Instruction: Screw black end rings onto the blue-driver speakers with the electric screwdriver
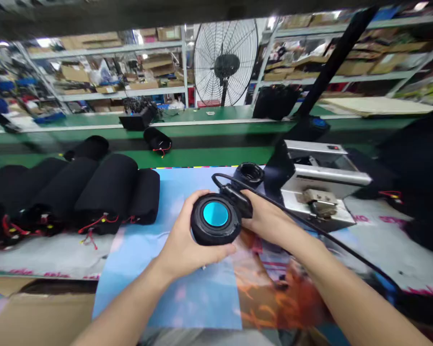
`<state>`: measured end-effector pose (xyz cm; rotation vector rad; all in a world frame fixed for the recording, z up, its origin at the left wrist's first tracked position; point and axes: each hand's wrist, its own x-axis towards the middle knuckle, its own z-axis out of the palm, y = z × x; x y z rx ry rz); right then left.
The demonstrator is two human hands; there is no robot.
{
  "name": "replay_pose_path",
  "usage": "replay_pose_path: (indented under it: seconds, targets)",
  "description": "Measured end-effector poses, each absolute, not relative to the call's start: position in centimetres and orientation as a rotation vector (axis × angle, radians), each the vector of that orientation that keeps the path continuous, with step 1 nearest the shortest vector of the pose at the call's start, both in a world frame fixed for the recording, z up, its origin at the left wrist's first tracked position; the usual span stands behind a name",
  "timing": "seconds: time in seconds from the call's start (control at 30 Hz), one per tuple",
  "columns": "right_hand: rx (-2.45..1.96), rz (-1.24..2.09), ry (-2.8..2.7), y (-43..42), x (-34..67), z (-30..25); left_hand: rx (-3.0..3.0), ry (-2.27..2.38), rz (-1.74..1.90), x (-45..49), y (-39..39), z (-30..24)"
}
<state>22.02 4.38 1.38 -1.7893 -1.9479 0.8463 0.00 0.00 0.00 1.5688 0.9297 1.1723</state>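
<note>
My left hand [183,242] wraps round a black cylindrical speaker [215,236], its round end with a shiny blue disc facing up toward me. In my right hand [261,216] is a black corded hand tool [241,201] of a kind I cannot make out. It sits right against the speaker's right side; whether it touches is unclear. A black cable [310,223] loops from the tool's top and runs over my right forearm. Just behind stands a black ring-shaped part [250,174] with a hollow middle.
Several black fabric-covered cylinders [106,190] with red wires lie on the left. Another cylinder [158,139] lies farther back. A metal bench machine [321,185] stands to the right. A printed sheet [140,269] covers the work area. Behind are a large fan [226,65] and loaded shelves.
</note>
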Motion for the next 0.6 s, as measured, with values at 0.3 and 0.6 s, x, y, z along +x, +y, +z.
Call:
replay_pose_path:
  seconds: [0.3, 0.6]
  targets:
    - [-1.666, 0.859, -1.77, 0.7, 24.9, 9.0, 1.672, 0.64, 0.887, -2.1, 4.0, 0.0]
    - [-1.382, 1.009, -2.287, 1.0, 22.1, 12.6, 1.419, 0.426, 0.89, -0.4, 3.8, 0.2]
